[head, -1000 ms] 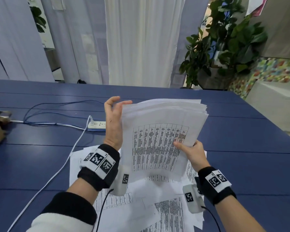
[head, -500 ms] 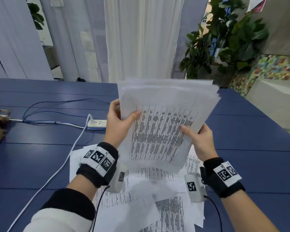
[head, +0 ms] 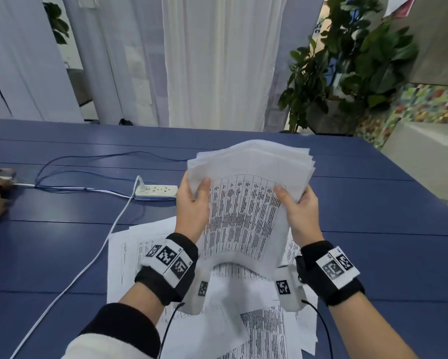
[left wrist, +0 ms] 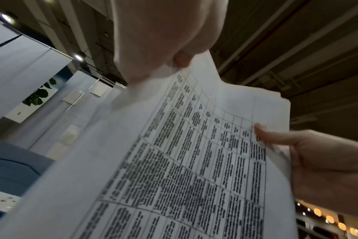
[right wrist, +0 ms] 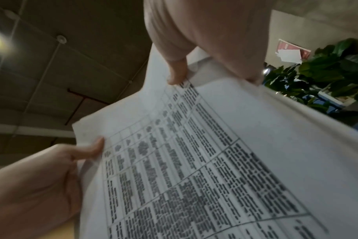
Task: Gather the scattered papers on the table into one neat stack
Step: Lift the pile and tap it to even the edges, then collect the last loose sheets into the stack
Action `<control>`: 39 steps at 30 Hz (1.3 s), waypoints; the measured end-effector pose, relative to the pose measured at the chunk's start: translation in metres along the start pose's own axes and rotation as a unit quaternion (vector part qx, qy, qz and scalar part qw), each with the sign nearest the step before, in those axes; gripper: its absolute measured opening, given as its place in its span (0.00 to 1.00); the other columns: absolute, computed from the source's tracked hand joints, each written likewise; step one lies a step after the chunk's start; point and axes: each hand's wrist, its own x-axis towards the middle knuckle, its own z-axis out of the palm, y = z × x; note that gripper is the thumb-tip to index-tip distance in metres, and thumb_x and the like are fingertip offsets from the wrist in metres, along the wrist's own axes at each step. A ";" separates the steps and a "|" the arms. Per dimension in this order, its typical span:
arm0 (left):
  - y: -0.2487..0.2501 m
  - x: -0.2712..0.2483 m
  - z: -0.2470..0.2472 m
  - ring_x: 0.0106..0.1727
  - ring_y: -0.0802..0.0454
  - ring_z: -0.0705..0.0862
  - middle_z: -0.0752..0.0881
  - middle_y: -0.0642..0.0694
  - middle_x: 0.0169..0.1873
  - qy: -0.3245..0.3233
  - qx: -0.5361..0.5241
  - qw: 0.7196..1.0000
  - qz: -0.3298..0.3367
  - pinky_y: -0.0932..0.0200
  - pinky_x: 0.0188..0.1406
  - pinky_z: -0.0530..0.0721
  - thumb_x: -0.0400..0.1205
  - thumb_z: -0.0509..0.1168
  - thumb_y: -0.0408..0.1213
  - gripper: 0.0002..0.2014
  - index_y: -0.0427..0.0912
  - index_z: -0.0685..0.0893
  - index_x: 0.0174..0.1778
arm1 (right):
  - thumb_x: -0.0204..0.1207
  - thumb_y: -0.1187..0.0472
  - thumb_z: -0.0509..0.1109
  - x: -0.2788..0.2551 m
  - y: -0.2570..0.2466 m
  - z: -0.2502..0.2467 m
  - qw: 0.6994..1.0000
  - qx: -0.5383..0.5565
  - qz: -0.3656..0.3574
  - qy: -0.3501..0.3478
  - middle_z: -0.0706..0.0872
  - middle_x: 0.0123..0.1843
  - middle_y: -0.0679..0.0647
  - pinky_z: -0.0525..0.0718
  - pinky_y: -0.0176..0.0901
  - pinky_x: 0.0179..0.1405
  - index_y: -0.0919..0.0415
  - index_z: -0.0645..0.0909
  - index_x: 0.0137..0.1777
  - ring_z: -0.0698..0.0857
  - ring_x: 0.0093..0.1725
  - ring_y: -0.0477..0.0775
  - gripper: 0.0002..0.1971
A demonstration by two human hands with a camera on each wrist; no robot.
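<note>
- The left hand [head: 191, 203] and right hand [head: 301, 211] hold a bowed sheaf of white printed paper sheets [head: 246, 203] above the blue plank table [head: 62, 244] — thumbs in front, fingers hidden behind, pinching its side edges.
- More loose printed sheets [head: 129, 255] lie scattered on the table beneath, near a white power strip [head: 156, 190].

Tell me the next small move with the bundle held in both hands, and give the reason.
Probably lower the bundle on edge and tap it square on the table. The left hand and right hand grip its sides, yet the sheets' top edges fan out unevenly and the bundle bows. Loose papers on the table below remain to be added, so squaring first seems sensible.
</note>
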 end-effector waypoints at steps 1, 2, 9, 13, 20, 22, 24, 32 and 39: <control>0.003 0.001 0.001 0.46 0.71 0.84 0.83 0.56 0.48 0.009 -0.005 1.000 0.011 0.76 0.47 0.79 0.83 0.60 0.32 0.08 0.46 0.75 0.56 | 0.74 0.68 0.72 0.001 -0.002 -0.001 1.000 0.007 -0.005 0.005 0.87 0.47 0.47 0.85 0.39 0.50 0.53 0.78 0.49 0.87 0.45 0.43 0.11; 0.006 0.001 0.000 0.45 0.73 0.84 0.84 0.56 0.48 0.008 -0.014 1.000 0.021 0.77 0.46 0.79 0.83 0.60 0.32 0.08 0.46 0.75 0.56 | 0.73 0.68 0.72 0.002 -0.005 -0.004 1.000 0.011 -0.010 0.008 0.87 0.47 0.47 0.85 0.38 0.50 0.53 0.78 0.50 0.88 0.44 0.41 0.11; 0.030 0.007 -0.002 0.48 0.60 0.81 0.80 0.62 0.46 0.033 0.020 0.993 0.114 0.64 0.52 0.81 0.76 0.71 0.38 0.11 0.56 0.77 0.48 | 0.73 0.63 0.73 -0.005 -0.028 -0.006 0.998 -0.014 -0.063 -0.018 0.83 0.58 0.50 0.80 0.62 0.65 0.46 0.73 0.58 0.84 0.59 0.51 0.18; 0.037 0.017 0.000 0.40 0.65 0.80 0.83 0.59 0.35 0.053 0.053 0.990 0.115 0.63 0.50 0.78 0.77 0.69 0.37 0.07 0.52 0.80 0.35 | 0.73 0.52 0.72 -0.004 -0.040 0.002 0.989 -0.058 -0.138 -0.014 0.75 0.72 0.53 0.73 0.64 0.72 0.29 0.72 0.65 0.75 0.72 0.60 0.24; 0.037 0.019 0.000 0.39 0.52 0.83 0.87 0.49 0.35 0.077 -0.013 0.994 0.071 0.63 0.42 0.79 0.82 0.59 0.30 0.11 0.49 0.69 0.38 | 0.76 0.66 0.69 0.006 -0.042 0.006 0.975 -0.089 -0.197 0.043 0.84 0.41 0.39 0.79 0.32 0.53 0.48 0.80 0.41 0.81 0.44 0.34 0.10; 0.037 0.019 -0.001 0.43 0.46 0.80 0.88 0.49 0.34 0.072 -0.035 0.995 0.056 0.55 0.47 0.76 0.82 0.57 0.30 0.09 0.49 0.67 0.42 | 0.74 0.66 0.68 0.007 -0.040 0.005 0.979 -0.064 -0.185 0.060 0.83 0.36 0.36 0.78 0.32 0.48 0.50 0.78 0.38 0.80 0.41 0.35 0.09; 0.034 0.017 -0.006 0.43 0.49 0.81 0.88 0.53 0.34 0.031 -0.081 0.995 0.043 0.51 0.51 0.76 0.81 0.59 0.40 0.06 0.51 0.67 0.46 | 0.71 0.64 0.66 0.008 -0.041 0.006 0.981 -0.044 -0.176 0.069 0.82 0.35 0.38 0.77 0.36 0.47 0.51 0.77 0.37 0.79 0.39 0.38 0.06; -0.046 -0.006 -0.039 0.57 0.56 0.84 0.82 0.49 0.58 -0.090 0.125 0.979 -0.131 0.54 0.63 0.81 0.67 0.77 0.34 0.35 0.48 0.66 0.65 | 0.62 0.68 0.81 0.002 0.016 -0.018 0.988 -0.112 0.057 -0.086 0.85 0.51 0.47 0.84 0.49 0.59 0.52 0.76 0.55 0.86 0.52 0.49 0.24; -0.085 -0.019 -0.040 0.63 0.46 0.81 0.82 0.46 0.57 -0.070 0.142 0.969 -0.191 0.57 0.61 0.77 0.81 0.63 0.33 0.16 0.39 0.73 0.65 | 0.68 0.65 0.77 -0.018 0.082 -0.016 0.972 -0.128 0.193 -0.042 0.87 0.44 0.52 0.85 0.49 0.55 0.59 0.81 0.47 0.86 0.48 0.55 0.10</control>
